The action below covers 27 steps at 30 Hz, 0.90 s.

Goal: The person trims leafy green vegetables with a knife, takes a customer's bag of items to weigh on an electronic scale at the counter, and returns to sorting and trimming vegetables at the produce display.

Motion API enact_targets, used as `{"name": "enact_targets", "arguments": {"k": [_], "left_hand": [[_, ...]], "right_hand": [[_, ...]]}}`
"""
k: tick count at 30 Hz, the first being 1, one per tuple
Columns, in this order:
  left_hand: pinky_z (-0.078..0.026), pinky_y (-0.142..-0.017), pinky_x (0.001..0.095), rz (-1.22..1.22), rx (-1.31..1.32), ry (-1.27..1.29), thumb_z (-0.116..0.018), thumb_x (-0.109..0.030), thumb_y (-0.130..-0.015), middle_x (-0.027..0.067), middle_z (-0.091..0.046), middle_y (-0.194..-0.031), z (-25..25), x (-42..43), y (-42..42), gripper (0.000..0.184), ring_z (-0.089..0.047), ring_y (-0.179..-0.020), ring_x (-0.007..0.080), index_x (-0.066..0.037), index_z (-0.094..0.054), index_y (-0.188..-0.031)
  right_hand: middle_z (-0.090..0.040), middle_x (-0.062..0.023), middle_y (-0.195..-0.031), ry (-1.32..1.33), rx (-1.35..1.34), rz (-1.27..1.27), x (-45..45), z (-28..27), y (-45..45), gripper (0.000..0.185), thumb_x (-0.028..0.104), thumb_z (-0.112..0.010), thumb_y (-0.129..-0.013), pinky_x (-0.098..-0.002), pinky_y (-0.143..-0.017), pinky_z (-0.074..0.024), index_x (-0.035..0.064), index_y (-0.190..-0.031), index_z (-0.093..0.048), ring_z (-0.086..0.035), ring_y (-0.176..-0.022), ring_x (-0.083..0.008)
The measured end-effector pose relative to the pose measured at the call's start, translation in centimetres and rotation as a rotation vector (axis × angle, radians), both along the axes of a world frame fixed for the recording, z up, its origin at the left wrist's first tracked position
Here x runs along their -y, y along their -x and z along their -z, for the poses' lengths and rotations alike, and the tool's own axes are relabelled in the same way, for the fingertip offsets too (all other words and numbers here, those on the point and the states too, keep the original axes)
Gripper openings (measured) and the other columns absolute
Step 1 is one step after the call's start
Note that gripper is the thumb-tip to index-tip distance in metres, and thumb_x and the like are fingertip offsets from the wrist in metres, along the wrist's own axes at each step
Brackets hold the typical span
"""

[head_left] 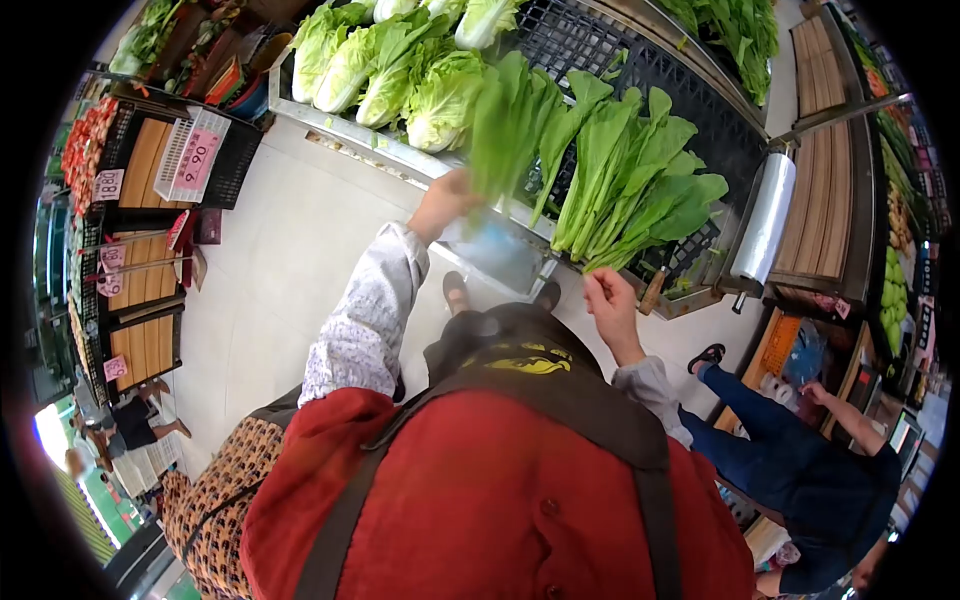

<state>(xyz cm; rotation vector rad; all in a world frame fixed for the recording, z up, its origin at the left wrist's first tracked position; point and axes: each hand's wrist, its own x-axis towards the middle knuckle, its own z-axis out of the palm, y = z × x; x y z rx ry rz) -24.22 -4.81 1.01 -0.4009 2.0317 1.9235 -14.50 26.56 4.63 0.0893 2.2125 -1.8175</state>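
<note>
My left hand (445, 205) is closed around the stem end of a bunch of leafy greens (505, 125), which is smeared by motion over the edge of the crate. My right hand (612, 308) has its fingers curled together just below the cut stem ends of another pile of leafy greens (630, 180); whether anything small is in them I cannot make out. That pile lies on the black plastic crate (690, 85), leaves pointing away from me. A wooden handle (652, 292) sticks out at the crate's front edge, right of my right hand.
Several napa cabbages (440, 100) lie left of the greens. A roll of plastic film (765, 215) hangs at the right corner. Below the stall's edge is a clear bin (495, 260). A person in dark clothes (810, 480) stands at right; crates with price signs (195, 160) line the left.
</note>
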Motion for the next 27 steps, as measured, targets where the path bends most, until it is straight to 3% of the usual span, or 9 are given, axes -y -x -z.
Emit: {"name": "enact_targets", "arguments": {"k": [1, 6, 10, 13, 15, 18, 20, 24, 27], "left_hand": [[-0.045, -0.058, 0.0232, 0.022, -0.027, 0.001, -0.069, -0.005, -0.078, -0.0008, -0.059, -0.081, -0.1, 0.0, 0.0, 0.041, -0.055, -0.070, 0.0089, -0.006, -0.054, -0.116], [-0.046, -0.058, 0.0232, 0.056, -0.042, -0.021, -0.069, -0.003, -0.077, -0.0014, -0.058, -0.083, 1.0, 0.1, 0.4, 0.040, -0.055, -0.070, 0.0081, -0.007, -0.055, -0.114], [-0.045, -0.057, 0.0229, 0.059, -0.057, 0.011, -0.070, -0.001, -0.075, -0.0006, -0.059, -0.085, 0.8, 0.0, 0.8, 0.041, -0.054, -0.070, 0.0083, -0.006, -0.055, -0.113], [-0.044, -0.056, 0.0226, 0.058, -0.068, 0.028, -0.070, -0.001, -0.075, 0.0000, -0.059, -0.085, 0.9, 0.2, 1.2, 0.042, -0.054, -0.069, 0.0084, -0.005, -0.055, -0.113], [-0.043, -0.056, 0.0224, 0.067, -0.103, 0.064, -0.070, 0.000, -0.074, 0.0003, -0.059, -0.085, 1.8, 0.2, 1.5, 0.042, -0.054, -0.069, 0.0084, -0.004, -0.055, -0.113], [-0.042, -0.056, 0.0220, 0.080, -0.169, 0.129, -0.070, 0.000, -0.074, 0.0001, -0.059, -0.084, 2.7, 0.5, 1.6, 0.042, -0.054, -0.070, 0.0084, -0.003, -0.055, -0.113], [-0.043, -0.057, 0.0222, 0.066, -0.169, 0.179, -0.069, 0.002, -0.074, 0.0002, -0.060, -0.082, 2.0, 0.7, 1.2, 0.042, -0.054, -0.070, 0.0084, -0.003, -0.055, -0.114], [-0.043, -0.059, 0.0223, 0.055, -0.203, 0.131, -0.070, 0.001, -0.074, -0.0001, -0.058, -0.080, 4.5, 1.1, 1.4, 0.043, -0.054, -0.070, 0.0085, -0.003, -0.055, -0.114], [-0.044, -0.060, 0.0222, 0.038, -0.244, 0.213, -0.070, 0.001, -0.074, 0.0001, -0.058, -0.079, 5.4, 1.0, 1.5, 0.042, -0.053, -0.069, 0.0086, -0.002, -0.056, -0.114]], "right_hand": [[-0.053, 0.0015, -0.073, 0.015, 0.042, -0.034, 1.5, -0.6, 0.4, 0.012, 0.014, -0.056, -0.092, -0.0185, -0.050, -0.0384, 0.0023, -0.091, -0.056, -0.046, -0.057, -0.0041], [-0.058, -0.0057, -0.094, -0.001, 0.061, -0.027, 7.6, 0.5, 3.0, 0.025, 0.014, -0.056, -0.092, -0.0205, -0.053, -0.0436, -0.0017, -0.111, -0.054, -0.055, -0.061, -0.0077], [-0.051, -0.0150, -0.122, -0.145, -0.083, 0.032, 9.7, 3.0, 5.8, 0.049, 0.015, -0.058, -0.089, -0.0262, -0.058, -0.0507, -0.0053, -0.130, -0.039, -0.063, -0.068, -0.0150], [-0.051, -0.0165, -0.121, -0.290, -0.142, 0.058, 11.5, 2.2, 7.5, 0.054, 0.014, -0.056, -0.089, -0.0283, -0.058, -0.0522, -0.0066, -0.134, -0.033, -0.063, -0.067, -0.0172], [-0.052, -0.0196, -0.118, -0.216, 0.126, 0.127, 12.5, 0.7, 8.7, 0.060, 0.013, -0.054, -0.089, -0.0302, -0.055, -0.0531, -0.0067, -0.138, -0.025, -0.063, -0.065, -0.0195], [-0.055, -0.0211, -0.110, -0.202, 0.253, 0.142, 13.0, 1.3, 10.1, 0.061, 0.011, -0.055, -0.087, -0.0323, -0.050, -0.0526, -0.0067, -0.137, -0.024, -0.063, -0.063, -0.0206], [-0.057, -0.0207, -0.104, -0.313, 0.131, 0.129, 12.6, 5.8, 11.1, 0.061, 0.010, -0.055, -0.086, -0.0330, -0.049, -0.0520, -0.0064, -0.136, -0.025, -0.062, -0.061, -0.0207], [-0.061, -0.0176, -0.092, -0.581, 0.067, 0.083, 12.6, 6.6, 11.6, 0.052, 0.006, -0.057, -0.082, -0.0329, -0.044, -0.0490, -0.0053, -0.128, -0.034, -0.061, -0.057, -0.0200], [-0.061, -0.0156, -0.091, -0.457, -0.011, 0.075, 12.4, 7.9, 12.0, 0.046, 0.005, -0.057, -0.083, -0.0307, -0.044, -0.0470, -0.0044, -0.123, -0.038, -0.058, -0.055, -0.0171]]}}
